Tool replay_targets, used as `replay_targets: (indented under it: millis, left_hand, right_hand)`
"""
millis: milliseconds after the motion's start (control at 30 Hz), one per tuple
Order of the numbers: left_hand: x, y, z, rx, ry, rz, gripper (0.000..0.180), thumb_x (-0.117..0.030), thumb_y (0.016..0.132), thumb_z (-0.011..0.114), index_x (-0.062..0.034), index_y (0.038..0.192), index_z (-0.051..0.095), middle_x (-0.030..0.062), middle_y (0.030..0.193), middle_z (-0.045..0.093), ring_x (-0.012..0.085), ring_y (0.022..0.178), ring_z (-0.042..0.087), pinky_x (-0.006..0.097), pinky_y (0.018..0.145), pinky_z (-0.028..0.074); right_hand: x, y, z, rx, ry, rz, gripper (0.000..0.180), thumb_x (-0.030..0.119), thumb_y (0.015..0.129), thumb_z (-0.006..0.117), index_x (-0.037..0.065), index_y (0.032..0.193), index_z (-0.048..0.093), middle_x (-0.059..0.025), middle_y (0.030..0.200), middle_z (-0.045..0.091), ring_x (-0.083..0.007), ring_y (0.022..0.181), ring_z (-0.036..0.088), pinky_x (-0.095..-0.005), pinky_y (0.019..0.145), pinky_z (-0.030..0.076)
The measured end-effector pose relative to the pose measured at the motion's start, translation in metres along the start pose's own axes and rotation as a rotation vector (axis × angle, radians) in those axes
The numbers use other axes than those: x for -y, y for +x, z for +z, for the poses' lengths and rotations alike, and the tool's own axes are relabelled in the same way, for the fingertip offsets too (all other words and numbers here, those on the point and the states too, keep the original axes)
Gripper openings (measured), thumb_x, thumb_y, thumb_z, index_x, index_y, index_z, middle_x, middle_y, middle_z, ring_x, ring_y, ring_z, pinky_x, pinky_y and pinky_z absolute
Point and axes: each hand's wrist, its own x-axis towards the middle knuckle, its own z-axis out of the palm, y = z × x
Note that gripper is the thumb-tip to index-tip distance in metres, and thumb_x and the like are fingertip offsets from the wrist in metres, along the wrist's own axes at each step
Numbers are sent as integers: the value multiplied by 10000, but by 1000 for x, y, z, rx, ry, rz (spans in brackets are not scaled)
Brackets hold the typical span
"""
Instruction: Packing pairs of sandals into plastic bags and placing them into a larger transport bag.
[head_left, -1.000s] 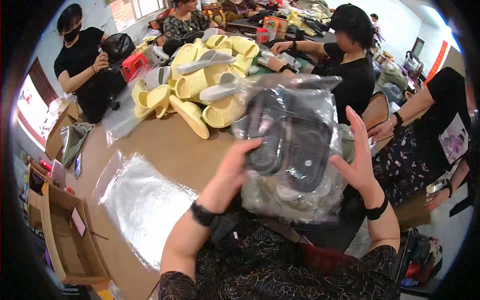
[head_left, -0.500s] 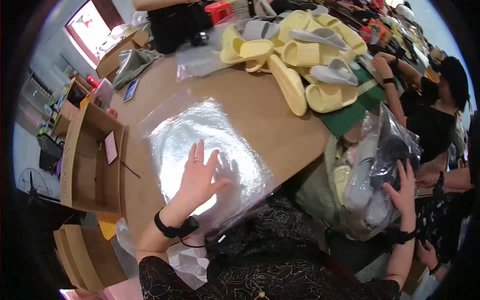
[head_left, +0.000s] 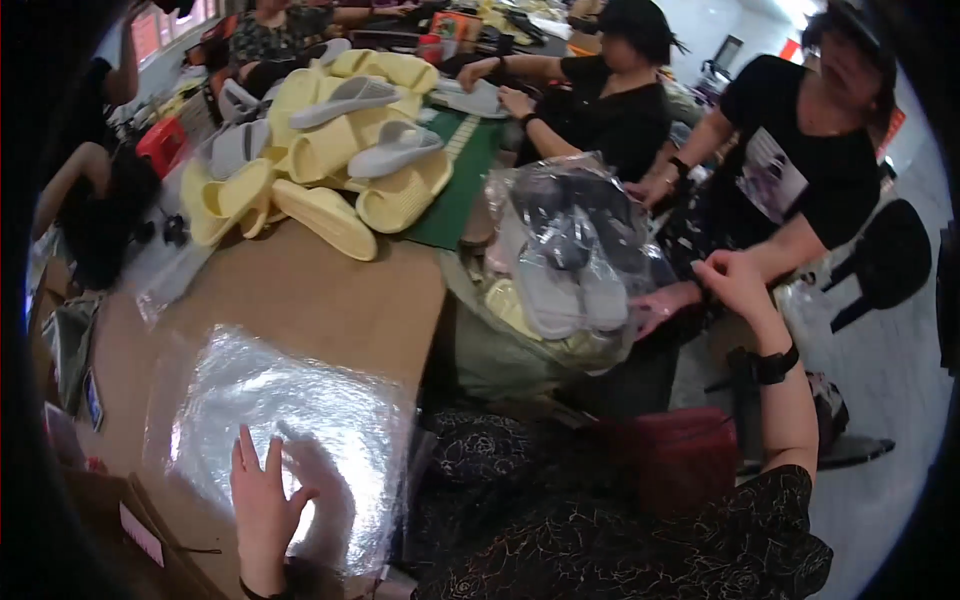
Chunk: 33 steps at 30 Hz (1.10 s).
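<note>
On the table's near left, my left hand [head_left: 262, 495] lies with fingers spread over a shiny stack of clear plastic bags [head_left: 225, 385], holding nothing. My right hand [head_left: 738, 282] is raised at the right, beside a co-worker's forearm, its fingers loosely bent and nothing seen in them. To its left, a large clear bag of grey, dark and white slippers [head_left: 565, 265] rests on a green sack [head_left: 500, 350]. A co-worker's hand [head_left: 663, 308] touches the bag's lower right side, and another of their hands is by its upper right.
A heap of yellow and grey slippers [head_left: 320, 150] covers the table's far part, by a green mat [head_left: 470, 165]. A cardboard box [head_left: 125, 510] stands at the lower left. Co-workers sit and stand beyond; a black stool [head_left: 885, 255] is at the right.
The view has swung to the right. My right hand has left the bag of slippers and drawn away to its right. My left hand stays over the plastic bags.
</note>
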Motion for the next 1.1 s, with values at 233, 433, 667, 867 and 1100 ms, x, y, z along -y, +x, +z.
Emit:
replay_targets:
  millis: [233, 433, 667, 867, 1100]
  left_hand:
    - [-197, 84, -10, 38, -58, 882, 853, -310, 652, 859, -22, 1357, 474, 266, 1436, 409, 421, 1352, 378, 481, 1095, 359]
    - [-334, 133, 84, -70, 45, 1037, 866, -291, 702, 817, -37, 1412, 391, 217, 1355, 481, 393, 1266, 462, 461, 1076, 378]
    - [-339, 168, 75, 19, -104, 993, 533, -222, 817, 712, -108, 1303, 524, 177, 1157, 572, 371, 1104, 553, 453, 938, 463]
    - [-308, 165, 42, -9, 23, 842, 623, -240, 784, 748, -86, 1334, 500, 219, 1290, 512, 395, 1207, 483, 454, 1016, 418]
    - [-305, 151, 85, -83, 18, 862, 652, -165, 732, 768, -65, 1316, 496, 226, 1389, 423, 417, 1250, 441, 475, 1046, 407]
  right_hand:
    - [-138, -46, 95, 1088, 249, 482, 493, 455, 928, 613, 20, 1157, 656, -106, 994, 709, -169, 887, 677, -326, 664, 552]
    - [-156, -48, 211, 751, 398, -214, 819, 476, 793, 776, 18, 1395, 465, -140, 1265, 603, -228, 1104, 588, -364, 952, 478]
    - [-108, -46, 293, 874, 1032, -222, 649, 394, 792, 813, 12, 1255, 568, -116, 1277, 564, -231, 1191, 516, -355, 1019, 398]
    - [-79, -74, 328, 631, 1173, -125, 388, 266, 839, 771, 36, 1121, 634, -71, 1040, 661, -172, 999, 607, -322, 915, 464]
    - [-74, -99, 327, 628, 1232, -149, 159, 124, 876, 699, 73, 856, 550, 22, 869, 578, -110, 843, 543, -262, 824, 440]
